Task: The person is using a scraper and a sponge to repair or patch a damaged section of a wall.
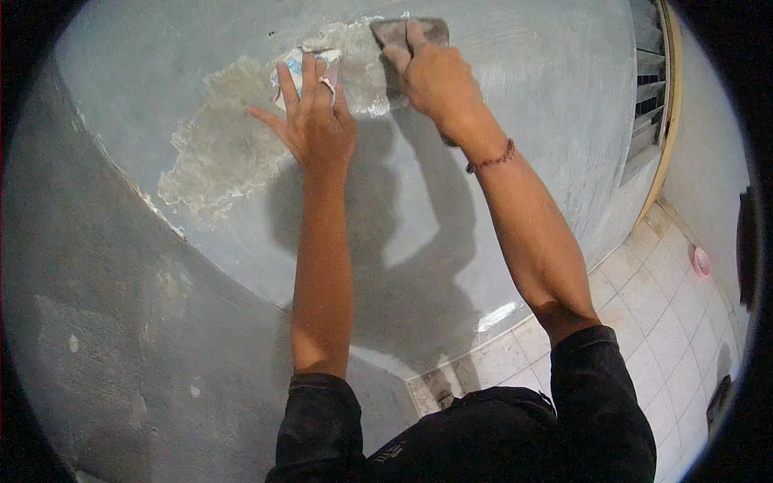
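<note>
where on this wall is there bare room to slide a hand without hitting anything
Bare grey wall lies right of the right hand, toward the window frame, and below the pale patch, left of the left forearm. It is crowded at top centre, where the left hand and the scraper nearly meet.

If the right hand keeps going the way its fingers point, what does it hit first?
The right hand points up the wall, pressing a scraper flat on it. Ahead looks like only bare grey wall to the picture's top edge; nothing else shows.
</note>
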Available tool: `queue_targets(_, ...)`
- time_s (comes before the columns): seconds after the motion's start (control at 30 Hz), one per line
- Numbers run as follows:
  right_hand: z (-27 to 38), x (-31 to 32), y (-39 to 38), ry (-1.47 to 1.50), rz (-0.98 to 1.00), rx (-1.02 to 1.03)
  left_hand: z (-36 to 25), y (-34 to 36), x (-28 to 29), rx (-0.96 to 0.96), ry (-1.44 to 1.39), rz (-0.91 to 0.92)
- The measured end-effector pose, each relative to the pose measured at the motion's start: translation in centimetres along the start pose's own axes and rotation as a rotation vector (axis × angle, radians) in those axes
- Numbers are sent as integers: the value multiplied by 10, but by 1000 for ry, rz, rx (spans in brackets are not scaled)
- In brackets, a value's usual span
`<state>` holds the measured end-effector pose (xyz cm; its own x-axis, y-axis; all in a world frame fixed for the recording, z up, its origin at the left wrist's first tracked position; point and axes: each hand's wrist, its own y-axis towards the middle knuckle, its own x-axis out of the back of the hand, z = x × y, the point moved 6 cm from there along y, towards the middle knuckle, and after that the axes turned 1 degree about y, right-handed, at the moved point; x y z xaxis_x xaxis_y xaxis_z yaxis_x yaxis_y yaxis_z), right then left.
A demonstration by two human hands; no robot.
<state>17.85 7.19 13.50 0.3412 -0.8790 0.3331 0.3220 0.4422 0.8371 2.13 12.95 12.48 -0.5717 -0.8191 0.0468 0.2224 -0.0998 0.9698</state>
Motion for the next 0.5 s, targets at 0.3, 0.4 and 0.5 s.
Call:
queue_targets(0.3,1,0,5,97,3,-25,-11,-2,3,21,36,16)
queue_targets(0.4,-10,9,11,91,99,-85,-20,-8,-4,54,31,54)
queue_targets(0.5,-23,29,-5,314,6,-56,-3,-5,-1,106,170,33)
